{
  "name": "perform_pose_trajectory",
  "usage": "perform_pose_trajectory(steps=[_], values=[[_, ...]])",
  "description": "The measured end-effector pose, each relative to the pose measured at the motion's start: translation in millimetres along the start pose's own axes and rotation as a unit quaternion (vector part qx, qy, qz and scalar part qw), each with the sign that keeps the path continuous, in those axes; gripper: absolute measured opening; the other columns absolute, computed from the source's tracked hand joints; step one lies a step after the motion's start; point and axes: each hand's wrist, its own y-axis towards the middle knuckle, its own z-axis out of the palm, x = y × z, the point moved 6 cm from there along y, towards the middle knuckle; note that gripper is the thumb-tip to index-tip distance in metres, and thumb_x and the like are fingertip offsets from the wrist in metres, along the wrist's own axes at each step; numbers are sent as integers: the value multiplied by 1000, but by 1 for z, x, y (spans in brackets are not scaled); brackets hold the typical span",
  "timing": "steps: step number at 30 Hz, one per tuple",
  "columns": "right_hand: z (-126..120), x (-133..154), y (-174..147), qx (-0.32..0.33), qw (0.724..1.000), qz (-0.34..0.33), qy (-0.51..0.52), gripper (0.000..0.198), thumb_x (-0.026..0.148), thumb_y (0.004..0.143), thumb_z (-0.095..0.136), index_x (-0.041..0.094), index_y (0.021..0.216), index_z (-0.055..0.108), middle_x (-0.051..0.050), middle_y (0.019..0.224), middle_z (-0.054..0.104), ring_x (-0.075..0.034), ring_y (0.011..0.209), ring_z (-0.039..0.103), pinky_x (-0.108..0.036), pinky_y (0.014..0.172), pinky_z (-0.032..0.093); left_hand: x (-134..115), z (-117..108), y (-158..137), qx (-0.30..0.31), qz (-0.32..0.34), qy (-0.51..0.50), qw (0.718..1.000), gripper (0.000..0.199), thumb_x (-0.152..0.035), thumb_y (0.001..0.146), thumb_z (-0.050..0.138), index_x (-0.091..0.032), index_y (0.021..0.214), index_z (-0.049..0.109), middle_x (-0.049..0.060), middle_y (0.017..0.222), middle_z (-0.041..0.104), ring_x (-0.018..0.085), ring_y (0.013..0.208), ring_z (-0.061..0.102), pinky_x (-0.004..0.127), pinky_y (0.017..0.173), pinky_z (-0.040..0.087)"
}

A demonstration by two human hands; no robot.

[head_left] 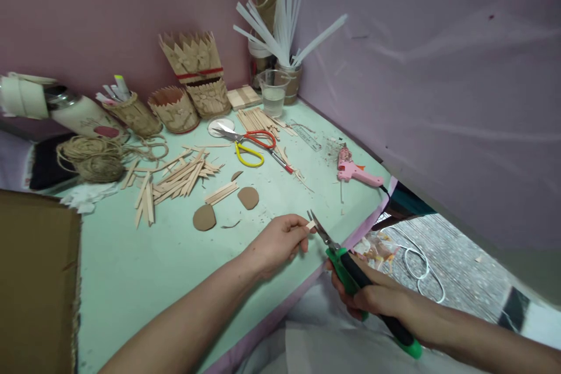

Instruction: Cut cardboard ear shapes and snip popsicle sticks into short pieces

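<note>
Through the head camera I see that the left hand (283, 239) is pinching a small wooden piece (311, 225) between the thumb and the fingers, above the front part of the bench (144, 269). The right hand (372, 297) is wrapped around the handles of the green-and-black cutters (356, 273), and their slim blades point toward this piece. Its free end is just beside the blades (from my distant seat I cannot tell if they touch it). Beyond the left hand, two brown discs (204, 218), each flattened on one side, are lying on the bench, and near them is a short row of wooden strips (221, 193). Farther to the left there is a loose heap of wooden sticks (186, 176), near the twine (99, 160). Scissors (259, 139) with one red and one yellow handle are lying behind the discs. At the right side, the pink glue gun (359, 175) is resting well apart from both hands.
</note>
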Motion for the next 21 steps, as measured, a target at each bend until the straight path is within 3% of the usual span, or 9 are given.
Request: perform_pose_trajectory(steps=[8,17,21], values=[[2,-2,-4,0,1000,12,-14,12,22,71,52,21,82,48,0,79,47,-17,76,46,-32,71,37,5,2,-1,0,-23,22,1000,21,-31,83,52,-13,86,61,-4,59,55,4,40,33,22,42,20],[-3,-33,-9,-14,996,79,40,33,24,63,59,22,95,49,2,77,48,-14,66,44,-27,60,33,20,18,1,44,-45,-36,997,18,-29,81,51,-13,84,59,-4,57,52,3,39,28,22,42,18],[-4,-37,-21,-17,997,73,30,31,23,65,59,21,95,51,0,82,51,-16,73,45,-28,65,35,25,25,-1,71,-60,-43,995,14,-28,79,53,-14,77,57,-4,56,52,3,38,27,22,43,17]])
